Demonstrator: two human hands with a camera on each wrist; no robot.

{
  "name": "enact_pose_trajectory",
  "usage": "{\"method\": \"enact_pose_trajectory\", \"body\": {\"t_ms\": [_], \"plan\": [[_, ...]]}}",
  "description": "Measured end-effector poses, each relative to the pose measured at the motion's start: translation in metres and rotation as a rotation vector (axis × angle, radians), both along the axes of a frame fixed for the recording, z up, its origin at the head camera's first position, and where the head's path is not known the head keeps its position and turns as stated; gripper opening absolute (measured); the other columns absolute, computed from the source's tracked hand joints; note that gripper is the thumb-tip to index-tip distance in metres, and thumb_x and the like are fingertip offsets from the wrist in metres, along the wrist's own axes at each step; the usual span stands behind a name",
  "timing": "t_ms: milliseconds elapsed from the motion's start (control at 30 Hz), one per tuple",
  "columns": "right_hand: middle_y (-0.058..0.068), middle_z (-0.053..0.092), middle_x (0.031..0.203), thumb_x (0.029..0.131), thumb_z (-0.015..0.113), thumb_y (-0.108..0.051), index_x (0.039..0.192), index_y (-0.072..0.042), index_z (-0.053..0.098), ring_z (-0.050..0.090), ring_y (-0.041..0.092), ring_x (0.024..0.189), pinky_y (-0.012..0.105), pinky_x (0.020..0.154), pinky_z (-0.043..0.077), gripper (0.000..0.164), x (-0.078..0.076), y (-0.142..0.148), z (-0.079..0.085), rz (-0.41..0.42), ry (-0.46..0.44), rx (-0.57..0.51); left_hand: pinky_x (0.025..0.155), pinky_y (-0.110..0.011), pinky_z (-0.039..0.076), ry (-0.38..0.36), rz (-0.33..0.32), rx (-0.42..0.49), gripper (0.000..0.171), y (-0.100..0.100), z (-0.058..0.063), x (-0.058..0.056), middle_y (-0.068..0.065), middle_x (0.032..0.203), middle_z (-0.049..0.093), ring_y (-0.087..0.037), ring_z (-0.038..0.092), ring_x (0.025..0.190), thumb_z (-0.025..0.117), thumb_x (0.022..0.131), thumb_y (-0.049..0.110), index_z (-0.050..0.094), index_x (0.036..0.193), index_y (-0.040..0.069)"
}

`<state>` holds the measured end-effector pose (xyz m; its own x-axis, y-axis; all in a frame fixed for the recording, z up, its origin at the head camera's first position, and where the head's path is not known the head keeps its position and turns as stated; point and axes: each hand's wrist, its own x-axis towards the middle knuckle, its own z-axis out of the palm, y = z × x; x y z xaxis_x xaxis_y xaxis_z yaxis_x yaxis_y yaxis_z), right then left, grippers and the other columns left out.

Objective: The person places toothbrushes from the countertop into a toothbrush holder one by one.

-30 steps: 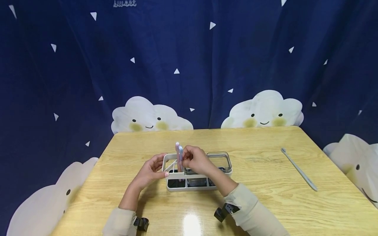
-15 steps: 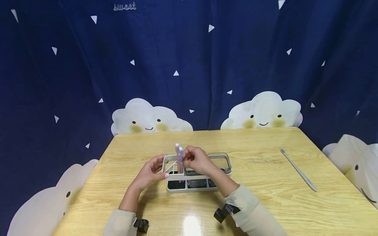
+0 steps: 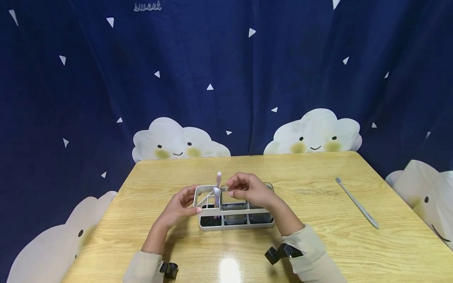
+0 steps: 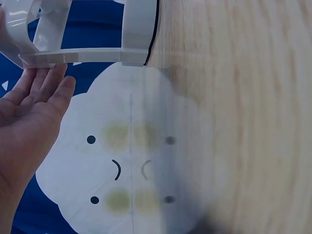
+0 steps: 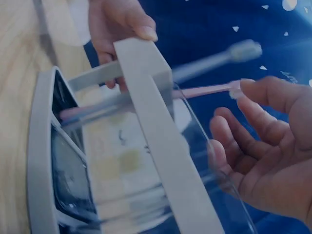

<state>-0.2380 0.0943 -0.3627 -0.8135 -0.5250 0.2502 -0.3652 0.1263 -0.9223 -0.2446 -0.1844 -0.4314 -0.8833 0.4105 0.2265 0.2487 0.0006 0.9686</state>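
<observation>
A white toothbrush holder (image 3: 209, 212) stands mid-table. My left hand (image 3: 182, 204) grips its left end, the thumb at the front of the upper rail and the fingers at its side. Two toothbrushes stand heads up in its left part: a pink toothbrush (image 5: 207, 91) and a pale blue toothbrush (image 3: 217, 194), which leans across the pink one in the head view. Just right of them, above the holder, my right hand (image 3: 249, 191) has loosely bent fingers and holds nothing. In the right wrist view its fingertips lie close to the pink brush's head.
Two clear cups sit in the holder's middle and right slots, the middle cup (image 3: 234, 219) partly behind the rail. A grey toothbrush (image 3: 357, 203) lies on the wooden table (image 3: 308, 243) at the right. A dark blue curtain (image 3: 226, 59) with clouds hangs behind.
My right hand has let go of the pale blue toothbrush and drawn back to the right. The two brushes have shifted and now cross. My left hand keeps its hold on the holder.
</observation>
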Motion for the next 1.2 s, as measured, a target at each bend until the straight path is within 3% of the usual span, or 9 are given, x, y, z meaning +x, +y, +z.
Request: {"method": "enact_pose_trajectory", "body": {"t_ms": [267, 600, 900, 1200], "plan": [[0.009, 0.063, 0.098, 0.085, 0.064, -0.004, 0.107, 0.001, 0.060, 0.058, 0.029, 0.087, 0.035, 0.072, 0.051, 0.022, -0.002, 0.018, 0.005, 0.137, 0.061, 0.022, 0.096, -0.023, 0.037, -0.005, 0.006, -0.007, 0.069, -0.001, 0.000, 0.000, -0.034, 0.125, 0.045, -0.048, 0.040, 0.117, 0.074, 0.074, -0.003, 0.040, 0.133, -0.007], [0.015, 0.061, 0.103, 0.085, 0.064, 0.000, 0.113, 0.009, 0.056, 0.059, 0.031, 0.090, 0.039, 0.076, 0.052, 0.031, -0.005, 0.039, 0.004, 0.203, 0.044, 0.031, 0.098, -0.025, 0.037, -0.021, 0.009, -0.019, 0.069, 0.000, 0.000, 0.002, -0.029, 0.125, 0.048, -0.043, 0.043, 0.117, 0.075, 0.073, -0.004, 0.041, 0.133, -0.006], [0.026, 0.056, 0.112, 0.085, 0.066, -0.004, 0.116, 0.006, 0.056, 0.054, 0.044, 0.098, 0.038, 0.079, 0.051, 0.035, -0.008, 0.061, 0.006, 0.174, 0.038, 0.041, 0.099, -0.029, 0.036, -0.022, 0.000, -0.018, 0.069, -0.001, -0.002, 0.000, -0.030, 0.126, 0.046, -0.044, 0.042, 0.118, 0.074, 0.074, -0.004, 0.039, 0.134, -0.007], [0.024, 0.053, 0.117, 0.084, 0.067, -0.003, 0.116, 0.004, 0.057, 0.055, 0.038, 0.100, 0.039, 0.080, 0.051, 0.034, -0.008, 0.077, 0.005, 0.130, 0.044, 0.024, 0.098, -0.025, 0.037, -0.019, 0.004, -0.004, 0.070, -0.001, 0.000, 0.000, -0.033, 0.126, 0.044, -0.047, 0.040, 0.117, 0.074, 0.073, -0.005, 0.039, 0.133, -0.007]]}}
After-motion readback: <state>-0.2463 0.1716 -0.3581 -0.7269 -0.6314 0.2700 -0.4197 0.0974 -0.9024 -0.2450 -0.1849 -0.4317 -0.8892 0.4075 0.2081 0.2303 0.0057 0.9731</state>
